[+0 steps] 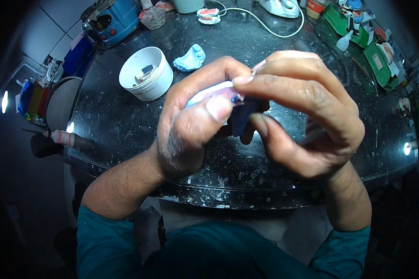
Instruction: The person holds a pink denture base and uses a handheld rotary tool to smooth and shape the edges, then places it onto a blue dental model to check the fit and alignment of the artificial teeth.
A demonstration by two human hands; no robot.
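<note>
My left hand (pixel 191 121) is closed around a pale blue and pink piece (pixel 207 93), which looks like a dental cast with pink material on it; its thumb presses on the near face. Most of this piece is hidden by fingers. Close against it on the right, my right hand (pixel 312 107) has its thumb and forefinger bent in a pinch. A thin dark blue sheet (pixel 240 120) hangs between the two hands, at the right thumb's tip. The right fingertips touch the piece's upper edge.
Beyond my left hand a white tub (pixel 149 86) holds small metal bits, beside a light blue dental cast (pixel 190 58). At the back stand a blue machine (pixel 114 23), a pink and white dental model (pixel 208 16) and a white corded device (pixel 281 7). Green trays (pixel 379 63) line the right.
</note>
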